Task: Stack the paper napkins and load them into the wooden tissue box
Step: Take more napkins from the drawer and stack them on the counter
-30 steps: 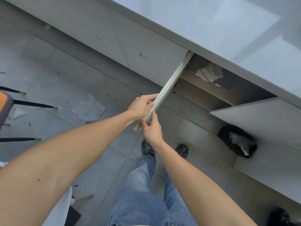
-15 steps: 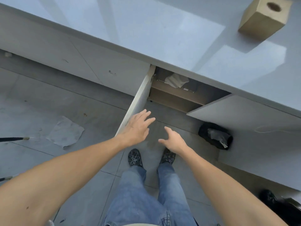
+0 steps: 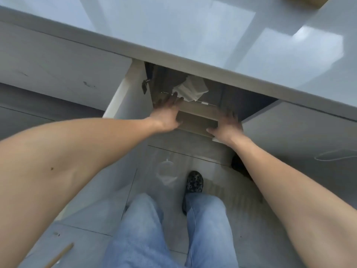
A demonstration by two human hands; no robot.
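White paper napkins (image 3: 190, 89) stick up from a holder inside the open cabinet under the grey countertop (image 3: 173, 26). My left hand (image 3: 167, 113) reaches into the cabinet, its fingers spread, the tips just left of and below the napkins. My right hand (image 3: 225, 125) is stretched out with fingers apart at the front edge of the wooden shelf (image 3: 195, 122). Neither hand holds anything. A corner of the wooden tissue box (image 3: 305, 0) shows at the top edge, on the countertop.
The left cabinet door (image 3: 123, 95) stands swung out toward me; the right door (image 3: 299, 136) is open too. A dark object (image 3: 238, 165) lies on the floor behind my right forearm. My legs and one shoe (image 3: 194, 184) are below.
Both hands let go of the left door's edge and moved forward into the cabinet opening. The view shifted closer, so the tissue box slid almost out of frame at the top.
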